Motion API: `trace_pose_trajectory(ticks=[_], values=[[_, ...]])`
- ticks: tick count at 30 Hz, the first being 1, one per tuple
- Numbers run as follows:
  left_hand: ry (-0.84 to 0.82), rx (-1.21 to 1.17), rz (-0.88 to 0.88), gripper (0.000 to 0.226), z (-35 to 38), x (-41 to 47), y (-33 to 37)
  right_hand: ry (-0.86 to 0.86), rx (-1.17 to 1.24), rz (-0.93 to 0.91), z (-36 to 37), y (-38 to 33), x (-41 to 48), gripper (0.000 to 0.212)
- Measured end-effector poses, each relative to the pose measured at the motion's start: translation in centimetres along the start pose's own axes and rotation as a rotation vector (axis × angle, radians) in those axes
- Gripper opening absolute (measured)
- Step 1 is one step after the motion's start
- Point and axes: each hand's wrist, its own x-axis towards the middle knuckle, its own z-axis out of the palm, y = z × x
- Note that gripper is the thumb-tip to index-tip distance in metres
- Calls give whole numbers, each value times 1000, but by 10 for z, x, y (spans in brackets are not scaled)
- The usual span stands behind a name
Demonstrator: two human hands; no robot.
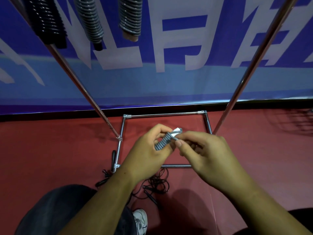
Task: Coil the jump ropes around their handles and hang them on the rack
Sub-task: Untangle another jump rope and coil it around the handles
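My left hand (147, 150) grips a grey jump rope (162, 142) coiled tightly around its handles, whose white tip pokes out at the top. My right hand (203, 153) pinches the loose end of that rope near the top of the coil. Three coiled ropes hang from the rack at the top: a black one (49, 21), a grey one (90, 21) and another grey one (131, 17). Loose black ropes (157, 184) lie tangled on the red floor below my hands, partly hidden by my left arm.
The chrome rack has two slanted poles (84, 92) and a rectangular base frame (162, 114) on the red floor. A blue banner wall (186, 78) stands behind it. My knee and white shoe (140, 219) are at the bottom.
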Motion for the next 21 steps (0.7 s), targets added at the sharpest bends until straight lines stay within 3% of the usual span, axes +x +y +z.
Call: trace_pose_trajectory(ticks=[3,8,12,21], values=[[-54,-70,-22,16,-1,0,4,71,100,68,-1,3,3,8],[-105,-97,-68,18,2,-2,4,96,387,229,-4,0,10,19],[-71,-134,-109,18,3,-2,2,223,354,280,-4,5,9,17],[-33,-155,-102,23,8,-6,4,203,274,280,4,10,7,17]])
